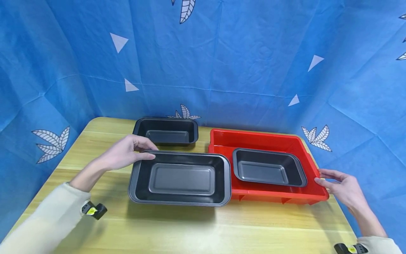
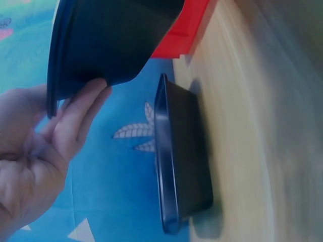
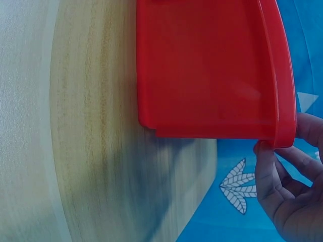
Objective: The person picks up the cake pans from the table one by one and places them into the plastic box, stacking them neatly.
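My left hand [image 1: 127,153] grips the back left rim of a large dark loaf pan [image 1: 182,178], thumb inside and fingers underneath. In the left wrist view this pan [image 2: 111,40] hangs above the table. Its right end overlaps the left edge of a red plastic bin [image 1: 253,195] in the head view. A smaller dark loaf pan [image 1: 263,171] lies inside the bin. At the bin's right end, my right hand [image 1: 345,188] pinches the rim between thumb and fingers; the right wrist view shows the fingers at the rim's corner [image 3: 285,131].
Another dark loaf pan [image 1: 168,137] stands at the back of the wooden table [image 1: 177,233], behind the held pan. A blue patterned cloth [image 1: 215,60] hangs right behind the table and along both sides.
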Demonstrator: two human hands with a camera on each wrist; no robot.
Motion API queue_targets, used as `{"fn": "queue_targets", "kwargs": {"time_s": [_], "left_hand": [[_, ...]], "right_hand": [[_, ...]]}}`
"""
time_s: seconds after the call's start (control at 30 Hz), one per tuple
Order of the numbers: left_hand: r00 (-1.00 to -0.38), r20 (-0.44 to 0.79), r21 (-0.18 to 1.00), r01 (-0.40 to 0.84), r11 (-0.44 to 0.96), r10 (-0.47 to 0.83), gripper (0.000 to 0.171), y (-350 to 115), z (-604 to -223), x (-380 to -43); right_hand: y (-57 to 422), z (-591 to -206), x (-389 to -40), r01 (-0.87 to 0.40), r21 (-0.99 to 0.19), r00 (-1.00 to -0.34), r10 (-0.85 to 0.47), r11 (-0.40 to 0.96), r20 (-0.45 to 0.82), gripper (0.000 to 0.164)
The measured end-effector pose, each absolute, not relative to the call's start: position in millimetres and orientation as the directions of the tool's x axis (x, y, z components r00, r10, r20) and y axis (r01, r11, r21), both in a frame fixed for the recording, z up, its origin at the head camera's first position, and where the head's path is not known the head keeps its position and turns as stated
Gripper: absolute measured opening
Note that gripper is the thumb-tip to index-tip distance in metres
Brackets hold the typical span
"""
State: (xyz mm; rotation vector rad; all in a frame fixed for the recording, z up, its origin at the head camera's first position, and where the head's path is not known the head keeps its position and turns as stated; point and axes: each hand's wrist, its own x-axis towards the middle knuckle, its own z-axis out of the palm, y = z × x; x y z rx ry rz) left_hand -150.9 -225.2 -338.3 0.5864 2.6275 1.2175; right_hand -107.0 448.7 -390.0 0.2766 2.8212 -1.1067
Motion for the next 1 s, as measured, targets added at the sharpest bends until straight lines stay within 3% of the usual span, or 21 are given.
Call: {"fn": "queue_targets", "kwargs": {"time_s": [1.0], "left_hand": [[-0.871,0.051,0.807,0.324,0.494,0.489,0.017,-142,-330,-193]], "right_hand": [[447,-388,-106,0.210,-0.662,-0.977,0.135,0.719,-0.164,0.074]]}}
